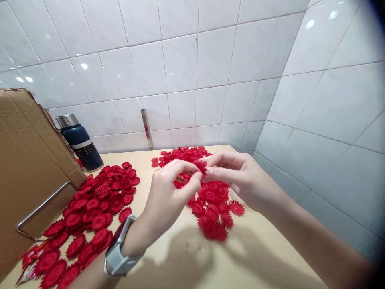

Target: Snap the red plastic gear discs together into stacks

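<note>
Between my two hands is a small red flower-like disc [201, 165] with a fringed edge, raised above the table. My left hand [174, 186], with a watch [120, 249] on its wrist, pinches the disc's left side with thumb and index finger. From the right, my right hand [236, 172] grips the same disc between its fingertips. Beneath and behind the hands lies a pile of similar red discs [213, 200], partly hidden by them. A second heap of red discs [99, 200] spreads over the table's left side.
At the left stands a cardboard box [33, 160], a bent metal wire [45, 206] beside it. A dark blue bottle [81, 142] leans in view behind the left heap. Red packets [33, 257] lie at the lower left. White tiled walls bound the pale table [186, 265].
</note>
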The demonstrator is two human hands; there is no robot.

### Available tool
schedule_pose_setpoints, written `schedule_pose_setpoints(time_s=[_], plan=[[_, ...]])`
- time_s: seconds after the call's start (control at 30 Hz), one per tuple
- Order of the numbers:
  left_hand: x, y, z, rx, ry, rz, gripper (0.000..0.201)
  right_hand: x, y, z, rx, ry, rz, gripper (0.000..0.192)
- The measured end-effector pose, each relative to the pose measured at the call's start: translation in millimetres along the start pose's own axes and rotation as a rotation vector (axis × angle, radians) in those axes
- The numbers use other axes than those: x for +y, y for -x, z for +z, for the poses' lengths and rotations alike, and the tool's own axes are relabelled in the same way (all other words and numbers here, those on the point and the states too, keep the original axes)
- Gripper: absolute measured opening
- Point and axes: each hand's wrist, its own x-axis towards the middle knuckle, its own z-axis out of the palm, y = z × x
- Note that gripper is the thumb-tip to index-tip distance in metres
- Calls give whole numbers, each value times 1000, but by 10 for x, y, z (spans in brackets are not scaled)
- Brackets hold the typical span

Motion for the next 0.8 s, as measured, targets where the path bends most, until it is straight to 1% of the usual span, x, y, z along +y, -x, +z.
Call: schedule_pose_setpoints(time_s=[0.1,0.3,0.43,0.53,0.7,0.8], plan=[[-4,-3,-5,9,-47,-12,14,9,-13,-21,13,-16,35,6],[-56,0,39,50,-134,-8,14,104,-92,-40,6,-43,59,7],[-78,-10,48,47,-145,-8,15,130,-123,-52,15,-45,66,7],[-73,-21,29,28,-91,-37,14,92,-103,-66,10,-21,71,8],[-64,-48,7,22,105,-137,11,31,-46,-74,2,88,64,11],[-67,-58,13,10,181,-163,11,25,-38,-61,5,133,56,14]])
